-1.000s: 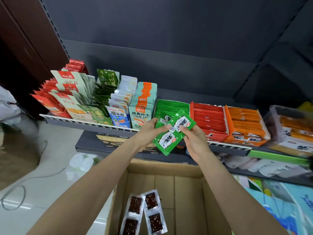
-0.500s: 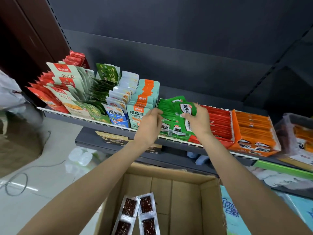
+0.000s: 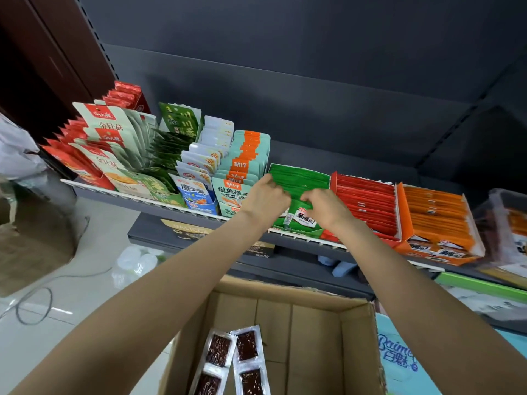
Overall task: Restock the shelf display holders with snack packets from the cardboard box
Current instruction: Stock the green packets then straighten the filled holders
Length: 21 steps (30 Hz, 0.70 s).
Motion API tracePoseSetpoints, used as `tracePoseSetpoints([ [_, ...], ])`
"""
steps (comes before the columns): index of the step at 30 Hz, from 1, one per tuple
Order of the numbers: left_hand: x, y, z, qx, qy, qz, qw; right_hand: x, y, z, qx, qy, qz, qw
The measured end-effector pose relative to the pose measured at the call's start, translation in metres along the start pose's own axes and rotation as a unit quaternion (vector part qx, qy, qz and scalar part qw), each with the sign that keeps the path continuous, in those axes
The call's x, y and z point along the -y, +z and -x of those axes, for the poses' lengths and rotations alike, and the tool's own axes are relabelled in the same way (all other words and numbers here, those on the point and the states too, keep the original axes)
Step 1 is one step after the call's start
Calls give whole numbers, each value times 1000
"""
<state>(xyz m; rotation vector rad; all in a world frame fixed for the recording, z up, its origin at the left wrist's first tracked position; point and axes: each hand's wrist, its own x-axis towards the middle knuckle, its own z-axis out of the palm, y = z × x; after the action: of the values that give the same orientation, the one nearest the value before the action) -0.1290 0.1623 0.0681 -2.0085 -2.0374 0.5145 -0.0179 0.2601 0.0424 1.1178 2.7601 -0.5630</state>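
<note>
A green display holder (image 3: 302,173) on the shelf is filled with green snack packets (image 3: 298,219). My left hand (image 3: 266,199) reaches into its left side, fingers curled onto the packets. My right hand (image 3: 325,208) is curled over the front packets from the right. Below, an open cardboard box (image 3: 302,312) holds two strips of clear packets with dark snacks (image 3: 233,363).
Left of the green holder stand teal-and-orange packs (image 3: 245,172), blue-white packs (image 3: 196,178) and more green and red packs. To the right are a red holder (image 3: 365,203) and an orange holder (image 3: 436,218). The shelf's front rail (image 3: 159,202) runs across. A cable lies on the floor at left.
Both hands carried a bundle of green packets from above the box up into the green holder. The packets now stand in the holder, and the hands are pressed onto them.
</note>
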Motion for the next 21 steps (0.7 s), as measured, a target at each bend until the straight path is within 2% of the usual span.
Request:
tracePoseSetpoints([
  [3,-5,-2,-7,8,24,-16,1000,-1,-1,9,-31,5,35,999],
  [6,-4,-1,-10,-9,2,-14,1000,0,1,14,-90,5,62,994],
  [8,-2,-1,-12,-7,-8,-7,1000,-1,4,16,-99,4,71,993],
  [13,-8,6,-14,96,11,13,995,7,9,15,-21,-12,86,996],
  [15,-9,11,-12,98,11,3,995,8,10,13,-2,-4,79,997],
  [18,-10,13,-2,37,10,25,999,7,12,17,-7,-1,46,999],
  [21,-12,17,24,-120,5,47,992,11,16,39,-100,-23,-17,995],
])
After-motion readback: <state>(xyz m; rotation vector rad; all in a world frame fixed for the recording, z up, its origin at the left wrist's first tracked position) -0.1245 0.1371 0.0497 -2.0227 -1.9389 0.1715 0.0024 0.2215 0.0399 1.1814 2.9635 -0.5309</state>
